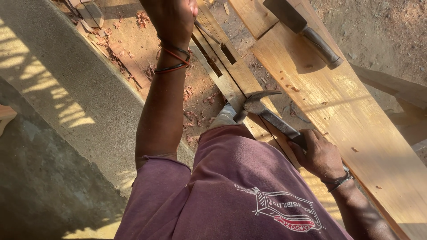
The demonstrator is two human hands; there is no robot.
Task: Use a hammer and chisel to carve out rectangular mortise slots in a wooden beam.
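The right hand point(316, 153) grips the handle of a claw hammer point(262, 109), whose head hangs just above a narrow wooden rail point(231, 78) with two rectangular mortise slots. Beyond the hammer head, the left hand point(171, 15) is raised over that rail, fist closed, cords around its wrist. Right of the rail lies a wide plank point(351, 111); a hatchet point(307, 26) rests on its far end.

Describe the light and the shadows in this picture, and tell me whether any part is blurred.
In the head view, warm low sunlight falls on the wide plank and throws striped patches on the grey concrete; the lower left corner lies in deep shadow; the claw hammer in the right hand is sharp, while the left hand, cut by the top edge, looks dark and slightly soft.
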